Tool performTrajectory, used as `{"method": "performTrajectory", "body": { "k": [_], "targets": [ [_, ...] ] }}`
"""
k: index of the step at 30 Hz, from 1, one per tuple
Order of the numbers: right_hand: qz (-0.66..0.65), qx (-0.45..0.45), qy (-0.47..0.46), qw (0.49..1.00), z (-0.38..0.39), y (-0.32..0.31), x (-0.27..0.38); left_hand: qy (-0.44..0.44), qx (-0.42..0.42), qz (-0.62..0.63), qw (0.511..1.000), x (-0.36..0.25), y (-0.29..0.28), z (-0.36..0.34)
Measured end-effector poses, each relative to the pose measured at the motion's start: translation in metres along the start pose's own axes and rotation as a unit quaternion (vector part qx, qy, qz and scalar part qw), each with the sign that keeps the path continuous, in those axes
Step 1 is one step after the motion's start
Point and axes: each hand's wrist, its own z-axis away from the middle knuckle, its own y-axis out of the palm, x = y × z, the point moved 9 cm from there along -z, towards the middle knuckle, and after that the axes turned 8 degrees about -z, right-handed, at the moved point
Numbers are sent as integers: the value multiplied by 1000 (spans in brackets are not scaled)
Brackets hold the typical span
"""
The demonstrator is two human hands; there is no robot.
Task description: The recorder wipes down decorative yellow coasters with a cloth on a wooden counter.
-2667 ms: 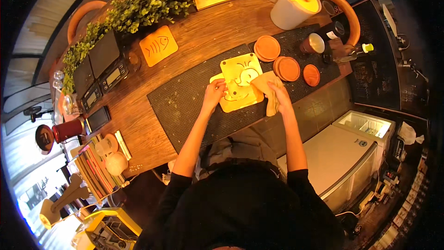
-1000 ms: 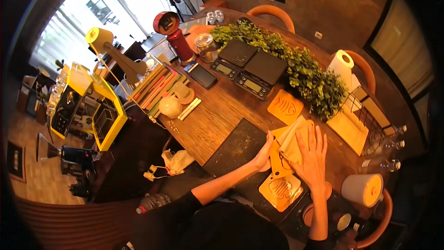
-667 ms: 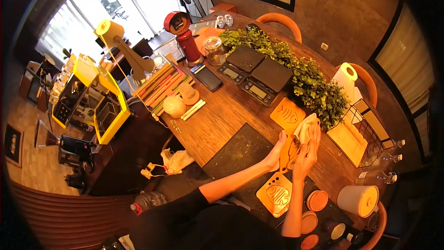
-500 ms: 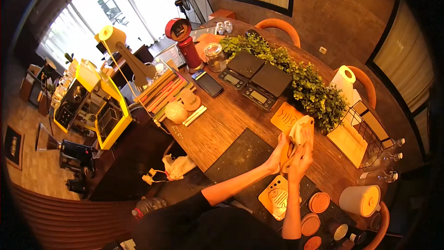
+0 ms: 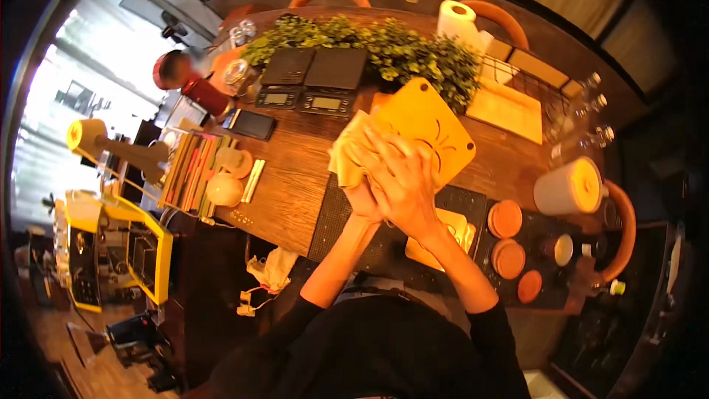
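Note:
Raised above the table is a flat, round-cornered board [image 5: 443, 129], yellow in this light, with dark corner holes and curved line markings. My right hand [image 5: 402, 181] bends over a pale, crumpled cloth [image 5: 347, 149], pressing it around the board's left edge. Beneath it is my left hand [image 5: 362, 199], closed at the lower edge of the board and cloth; its fingers are mostly hidden by the right hand. A second board [image 5: 428, 251] lies on the dark mat [image 5: 332, 218], partly covered by my right forearm.
Two black scales [image 5: 325, 102] stand in front of a leafy plant row [image 5: 377, 41]. To the right are a wire rack [image 5: 528, 66], glass bottles [image 5: 583, 140], a lidded canister [image 5: 565, 186] and round orange-brown discs [image 5: 508, 258]. Left are sticks [image 5: 255, 181] and a phone-like slab [image 5: 251, 124].
My view has turned right. The board has tilted so its marked face shows more. The cloth and my right hand are now at its left edge.

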Motion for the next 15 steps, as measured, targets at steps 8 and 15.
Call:
{"method": "performTrajectory", "body": {
  "k": [8, 15],
  "targets": [
    [-121, -39, -2, 992, -2, -36, -18, -15, -40, -94, 995, 10, 37, -5],
    [-382, -226, 142, 885, 5, -107, -74, -74, 14, -56, 996, 21, 76, -6]
  ]
}}
